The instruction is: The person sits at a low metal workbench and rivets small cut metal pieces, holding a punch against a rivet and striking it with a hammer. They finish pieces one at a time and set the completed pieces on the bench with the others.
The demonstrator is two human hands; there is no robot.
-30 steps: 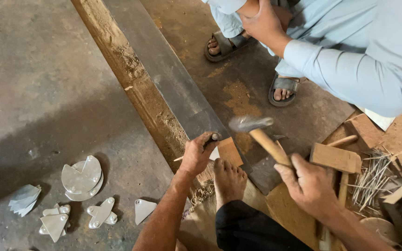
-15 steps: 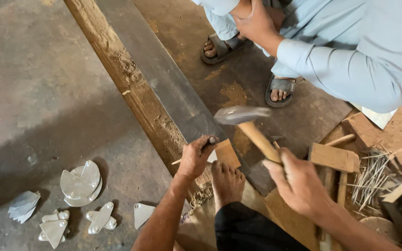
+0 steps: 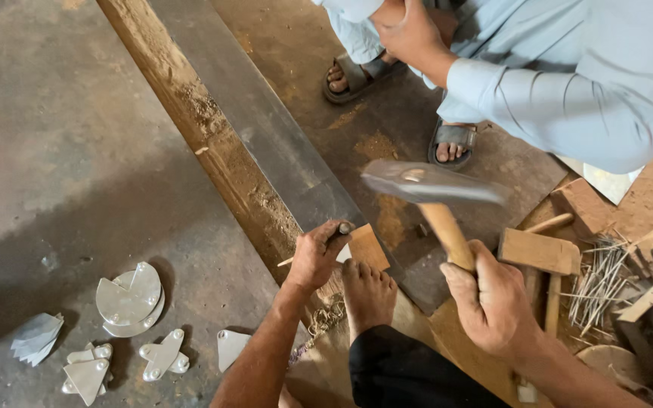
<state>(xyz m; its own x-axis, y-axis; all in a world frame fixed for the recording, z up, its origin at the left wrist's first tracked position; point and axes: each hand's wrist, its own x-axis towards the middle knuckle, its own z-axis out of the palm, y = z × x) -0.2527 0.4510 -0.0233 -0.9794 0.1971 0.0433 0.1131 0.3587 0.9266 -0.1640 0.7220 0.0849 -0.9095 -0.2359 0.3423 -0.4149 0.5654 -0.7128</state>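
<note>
Hammer (image 3: 432,185) hung raised at frame centre, handle gripped by the right hand (image 3: 493,302); down-left of its head, the left hand (image 3: 315,257) pinched a thin rod (image 3: 339,230) against the small wooden block (image 3: 368,245).

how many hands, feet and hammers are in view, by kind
hands: 3, the person's left hand, right hand and a co-worker's hand
feet: 3, one bare foot, two sandalled feet
hammer: 1
total: 7
</note>
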